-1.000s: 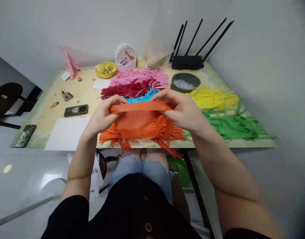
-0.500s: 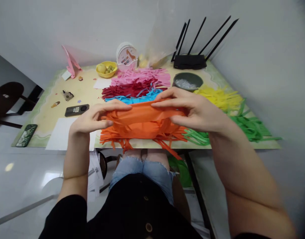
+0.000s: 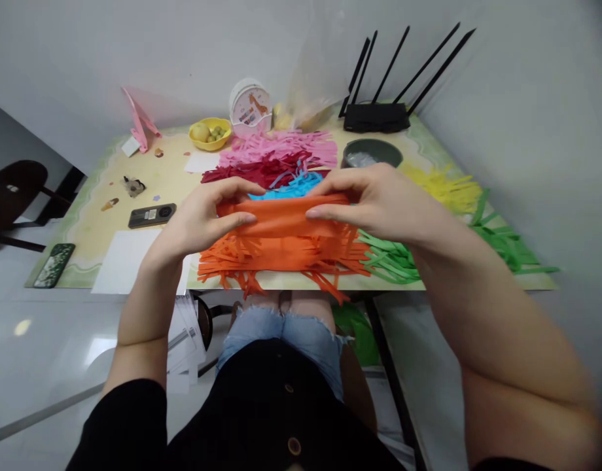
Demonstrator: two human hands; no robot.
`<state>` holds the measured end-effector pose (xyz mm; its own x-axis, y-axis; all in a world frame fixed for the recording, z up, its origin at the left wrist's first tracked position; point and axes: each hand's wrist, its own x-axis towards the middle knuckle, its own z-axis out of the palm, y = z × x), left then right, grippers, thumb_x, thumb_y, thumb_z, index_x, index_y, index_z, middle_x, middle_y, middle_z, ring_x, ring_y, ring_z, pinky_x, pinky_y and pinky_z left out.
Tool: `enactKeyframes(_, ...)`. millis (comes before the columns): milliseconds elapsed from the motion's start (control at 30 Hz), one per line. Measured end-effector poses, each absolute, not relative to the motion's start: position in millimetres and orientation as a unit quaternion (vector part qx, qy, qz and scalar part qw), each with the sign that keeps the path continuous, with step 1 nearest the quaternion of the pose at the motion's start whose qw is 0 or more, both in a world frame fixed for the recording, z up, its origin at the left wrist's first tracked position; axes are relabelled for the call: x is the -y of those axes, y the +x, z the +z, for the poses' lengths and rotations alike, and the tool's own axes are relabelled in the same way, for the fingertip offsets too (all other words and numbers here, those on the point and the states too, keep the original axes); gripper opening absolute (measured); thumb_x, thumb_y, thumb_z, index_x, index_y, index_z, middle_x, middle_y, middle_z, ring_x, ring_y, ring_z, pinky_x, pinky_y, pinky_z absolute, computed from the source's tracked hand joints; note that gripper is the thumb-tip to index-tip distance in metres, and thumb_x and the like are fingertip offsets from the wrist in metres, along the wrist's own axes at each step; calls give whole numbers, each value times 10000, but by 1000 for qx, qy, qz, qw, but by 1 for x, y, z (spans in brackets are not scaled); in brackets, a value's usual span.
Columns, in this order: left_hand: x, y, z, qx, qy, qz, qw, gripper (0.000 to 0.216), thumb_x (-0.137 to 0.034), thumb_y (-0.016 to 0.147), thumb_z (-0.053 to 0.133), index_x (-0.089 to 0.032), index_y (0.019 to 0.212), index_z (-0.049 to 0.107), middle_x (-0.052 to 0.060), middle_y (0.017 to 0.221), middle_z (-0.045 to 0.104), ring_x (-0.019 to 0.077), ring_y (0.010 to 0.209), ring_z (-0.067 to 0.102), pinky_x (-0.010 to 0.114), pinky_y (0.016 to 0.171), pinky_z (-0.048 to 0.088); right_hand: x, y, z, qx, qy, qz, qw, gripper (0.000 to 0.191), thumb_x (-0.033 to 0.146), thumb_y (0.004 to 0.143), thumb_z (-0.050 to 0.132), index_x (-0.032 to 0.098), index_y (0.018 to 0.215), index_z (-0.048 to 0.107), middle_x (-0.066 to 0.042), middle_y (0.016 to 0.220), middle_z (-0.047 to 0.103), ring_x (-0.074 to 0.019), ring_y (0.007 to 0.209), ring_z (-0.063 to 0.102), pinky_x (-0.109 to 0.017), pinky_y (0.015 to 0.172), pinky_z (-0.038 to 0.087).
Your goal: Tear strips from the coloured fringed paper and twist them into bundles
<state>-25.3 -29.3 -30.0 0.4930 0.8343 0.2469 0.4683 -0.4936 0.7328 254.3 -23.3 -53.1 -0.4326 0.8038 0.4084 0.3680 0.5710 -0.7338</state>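
Note:
A folded orange strip of fringed sheet [image 3: 281, 217] is stretched between both hands above the table's front edge; whether it is paper or cloth I cannot tell. My left hand [image 3: 203, 219] pinches its left end, thumb in front and fingers behind. At the other end my right hand [image 3: 374, 199] grips it the same way. Beneath lies more orange fringe [image 3: 281, 254], its strands hanging over the edge. Blue fringe [image 3: 301, 185] shows just behind the hands, with dark red fringe [image 3: 262, 172] and pink fringe [image 3: 291, 147] farther back.
Right of the hands lie green fringe [image 3: 392, 257] and yellow fringe [image 3: 445, 190]. A dark bowl [image 3: 389, 152] and a black router [image 3: 377, 118] stand behind. On the left are white paper [image 3: 124, 261], a phone [image 3: 54, 266], a dark device [image 3: 151, 216] and a yellow fruit bowl [image 3: 221, 136].
The held orange strip now looks flatter and smoother, its front face turned toward me. My left hand has shifted right and both thumbs have come up onto the front.

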Motion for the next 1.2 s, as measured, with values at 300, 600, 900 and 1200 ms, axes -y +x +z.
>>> enactKeyframes(300, 23, -27, -24, -408, 816, 278, 302, 189, -313, 858, 667, -161, 778, 589, -2, 695, 597, 91, 602, 515, 210, 556, 408, 27, 249, -42, 797, -377, 313, 353, 212, 392, 810, 732, 185, 793, 691, 16, 737, 669, -121, 659, 595, -253, 623, 463)
enactKeyframes(600, 26, -26, -27, -393, 819, 307, 283, 267, -415, 853, 695, -159, 903, 637, 16, 739, 643, 106, 638, 552, 213, 574, 422, 39, 243, -36, 751, -436, 319, 379, 248, 291, 766, 751, 179, 658, 558, 37, 609, 507, -104, 580, 449, -262, 575, 340)
enactKeyframes(900, 29, -22, -23, -433, 817, 242, 295, 303, -363, 823, 713, -139, 635, 631, -19, 542, 556, 84, 512, 485, 215, 494, 341, 47, 244, -44, 753, -448, 307, 372, 226, 334, 765, 745, 186, 690, 590, 28, 625, 559, -119, 585, 488, -268, 579, 370)
enactKeyframes(1200, 31, -22, -14, -424, 826, 219, 300, 306, -343, 817, 709, -135, 599, 651, -25, 505, 500, 74, 477, 421, 223, 461, 293, 52, 244, -40, 770, -452, 304, 332, 220, 399, 789, 740, 181, 779, 715, 3, 690, 651, -149, 617, 565, -283, 610, 406)
